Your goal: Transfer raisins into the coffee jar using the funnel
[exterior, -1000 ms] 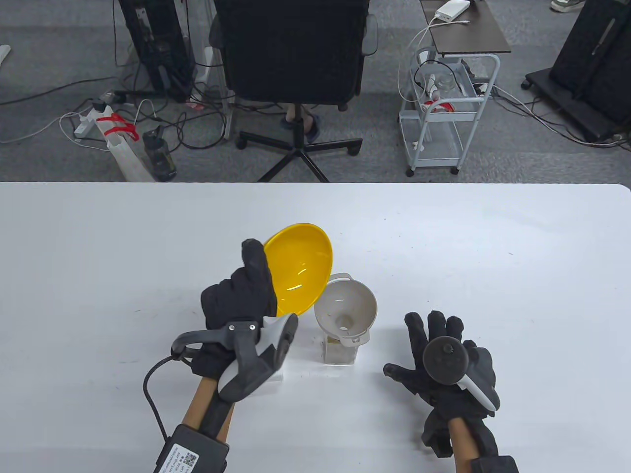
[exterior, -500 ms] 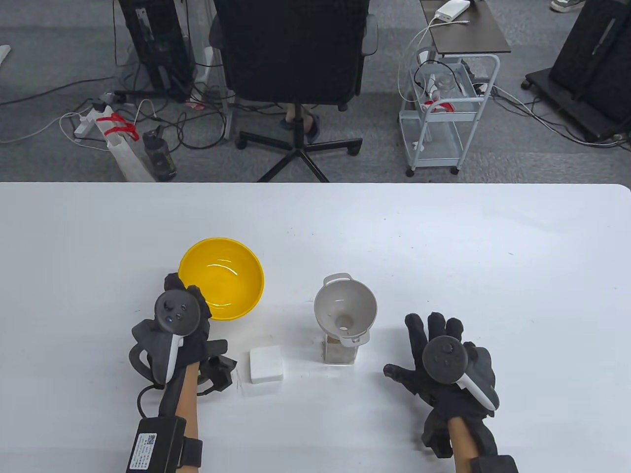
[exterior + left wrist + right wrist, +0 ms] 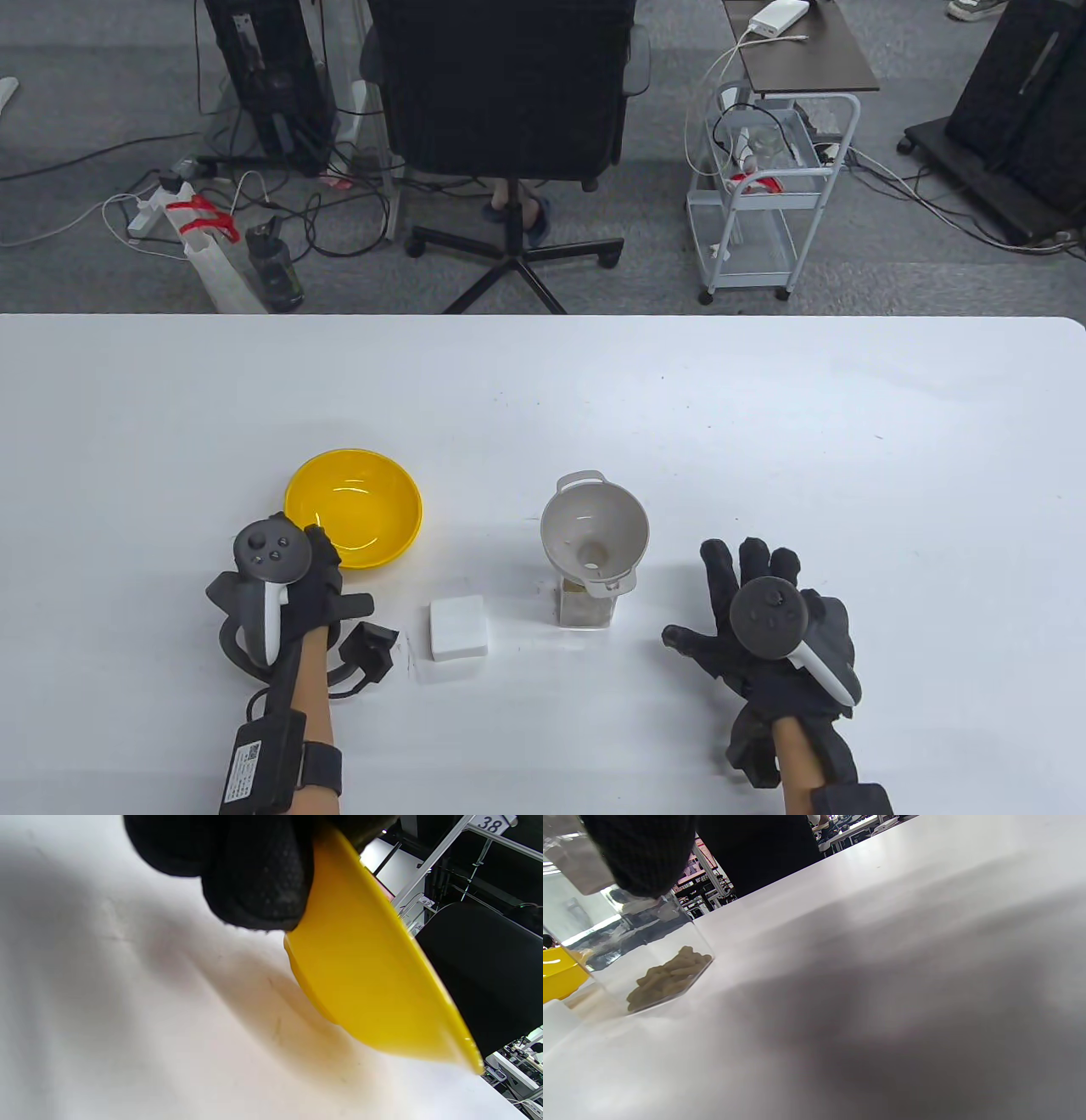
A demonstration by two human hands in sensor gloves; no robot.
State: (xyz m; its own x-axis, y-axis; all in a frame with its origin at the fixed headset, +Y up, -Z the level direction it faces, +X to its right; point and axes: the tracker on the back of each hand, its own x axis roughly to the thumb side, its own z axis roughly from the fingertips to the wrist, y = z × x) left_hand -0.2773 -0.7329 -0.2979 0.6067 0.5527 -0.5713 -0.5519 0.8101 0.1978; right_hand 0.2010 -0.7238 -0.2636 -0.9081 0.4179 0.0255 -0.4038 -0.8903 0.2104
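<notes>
A white funnel [image 3: 594, 528] sits in the mouth of a clear square jar [image 3: 585, 604]. In the right wrist view the jar [image 3: 628, 955] holds a low heap of pale raisins [image 3: 666, 978]. My left hand [image 3: 297, 560] grips the near-left rim of an empty yellow bowl [image 3: 354, 507], upright and level, left of the funnel. In the left wrist view my gloved fingers [image 3: 254, 870] clamp the bowl's rim [image 3: 373, 984]; the bowl is at or just above the table. My right hand [image 3: 747, 594] lies open and empty, fingers spread, on the table right of the jar.
A white square lid [image 3: 458, 626] lies between my left hand and the jar. The white table [image 3: 764, 407] stretches far and right. An office chair [image 3: 509, 127] and a wire cart [image 3: 764, 195] stand beyond the far edge.
A second ago my left hand held the bowl tipped over the funnel. It has turned the bowl level, carried it left and lowered it. The right hand has barely moved.
</notes>
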